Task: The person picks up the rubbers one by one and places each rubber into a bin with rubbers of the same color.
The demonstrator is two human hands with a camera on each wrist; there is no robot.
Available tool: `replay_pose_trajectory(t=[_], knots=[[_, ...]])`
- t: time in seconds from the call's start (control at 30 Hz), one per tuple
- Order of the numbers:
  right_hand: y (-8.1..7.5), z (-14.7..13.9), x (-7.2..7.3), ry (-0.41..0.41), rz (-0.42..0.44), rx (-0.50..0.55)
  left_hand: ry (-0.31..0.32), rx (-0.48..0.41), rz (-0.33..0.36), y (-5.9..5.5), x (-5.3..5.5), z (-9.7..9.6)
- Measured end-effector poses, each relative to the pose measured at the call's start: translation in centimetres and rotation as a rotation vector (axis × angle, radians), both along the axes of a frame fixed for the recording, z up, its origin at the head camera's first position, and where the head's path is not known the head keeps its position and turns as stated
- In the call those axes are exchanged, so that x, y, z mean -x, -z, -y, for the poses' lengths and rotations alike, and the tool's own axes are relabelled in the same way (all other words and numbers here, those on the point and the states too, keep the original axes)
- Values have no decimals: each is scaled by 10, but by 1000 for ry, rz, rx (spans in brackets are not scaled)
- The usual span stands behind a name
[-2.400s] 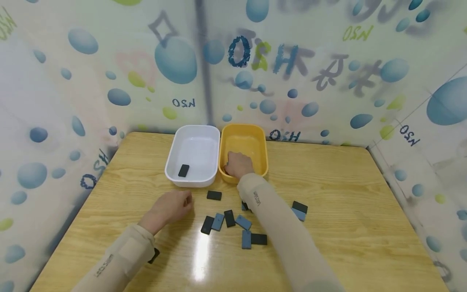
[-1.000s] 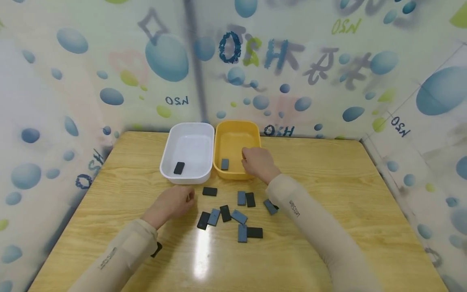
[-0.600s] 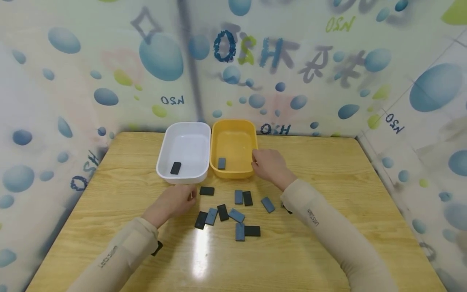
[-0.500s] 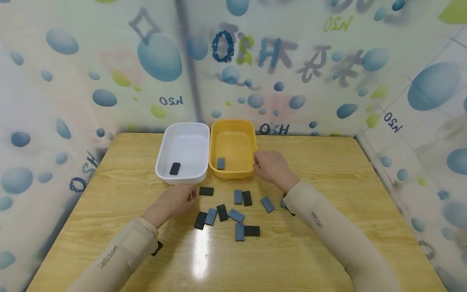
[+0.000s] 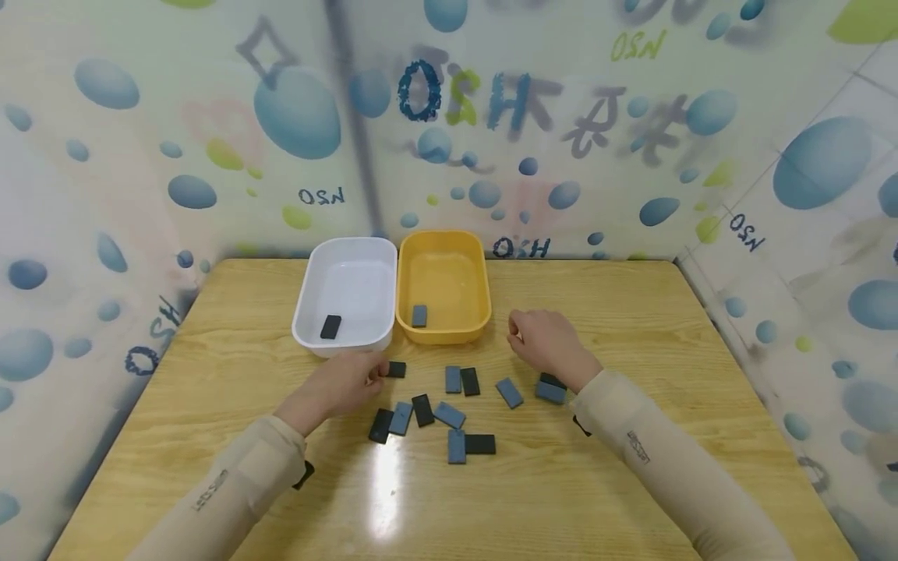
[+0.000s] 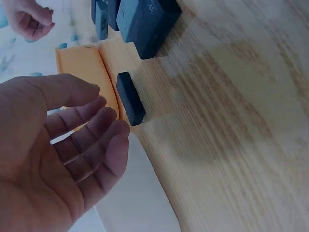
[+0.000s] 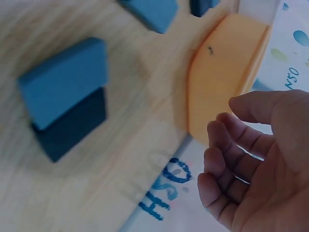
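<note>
My left hand [image 5: 344, 386] hovers before the white bin [image 5: 344, 343], fingers loosely curled, holding nothing. It partly covers a small flat black block [image 5: 398, 370]; the left wrist view shows this black block [image 6: 130, 99] just beyond the fingertips. My right hand [image 5: 550, 343] is held over the table right of the yellow bin [image 5: 443, 336]. Its curled fingers [image 7: 215, 162] have nothing between them. Below its wrist lies a blue block [image 5: 550, 393] against a black block [image 5: 553, 379]. One black block [image 5: 331, 327] lies in the white bin, one blue block [image 5: 419, 315] in the yellow.
Several more black and blue blocks lie in the middle of the wooden table [image 5: 631, 335], including a blue block [image 5: 457, 446] touching a black block [image 5: 480, 444]. Both bins stand side by side at the back, near a patterned wall [image 5: 491, 171].
My right hand has left the yellow bin and moved right and toward me, leaving the blue block inside. The left hand stays near the white bin. The head view has shifted slightly right.
</note>
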State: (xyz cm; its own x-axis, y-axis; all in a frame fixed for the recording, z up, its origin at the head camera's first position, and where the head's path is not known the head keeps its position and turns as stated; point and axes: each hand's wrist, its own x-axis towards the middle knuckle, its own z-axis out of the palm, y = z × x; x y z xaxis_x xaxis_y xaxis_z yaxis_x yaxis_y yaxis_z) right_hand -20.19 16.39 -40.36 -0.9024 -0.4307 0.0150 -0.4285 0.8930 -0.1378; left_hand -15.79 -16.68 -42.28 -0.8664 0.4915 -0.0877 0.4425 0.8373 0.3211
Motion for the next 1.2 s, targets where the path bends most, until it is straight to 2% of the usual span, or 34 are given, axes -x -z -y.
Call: replay_pose_trajectory(t=[0.2,0.37,0.47,0.63,0.93,1.07,1.2], knots=[[10,-13,-7,-10,23,-1,49,19,-33,-1,2,-7],[18,-18,-11,-4,87,-8,94,43,-73,-1,2,-12],[23,-20,-12,1,112,-6,115,68,-107,1,2,-14],[30,-22,-14,6,110,0,131,69,-120,6,3,-17],[34,-19,-17,-7,104,20,87,91,-26,14,4,-20],[35,-17,-17,-10,104,32,76,96,-22,15,5,-21],[35,-16,-18,-12,96,37,86,91,-55,16,5,-21]])
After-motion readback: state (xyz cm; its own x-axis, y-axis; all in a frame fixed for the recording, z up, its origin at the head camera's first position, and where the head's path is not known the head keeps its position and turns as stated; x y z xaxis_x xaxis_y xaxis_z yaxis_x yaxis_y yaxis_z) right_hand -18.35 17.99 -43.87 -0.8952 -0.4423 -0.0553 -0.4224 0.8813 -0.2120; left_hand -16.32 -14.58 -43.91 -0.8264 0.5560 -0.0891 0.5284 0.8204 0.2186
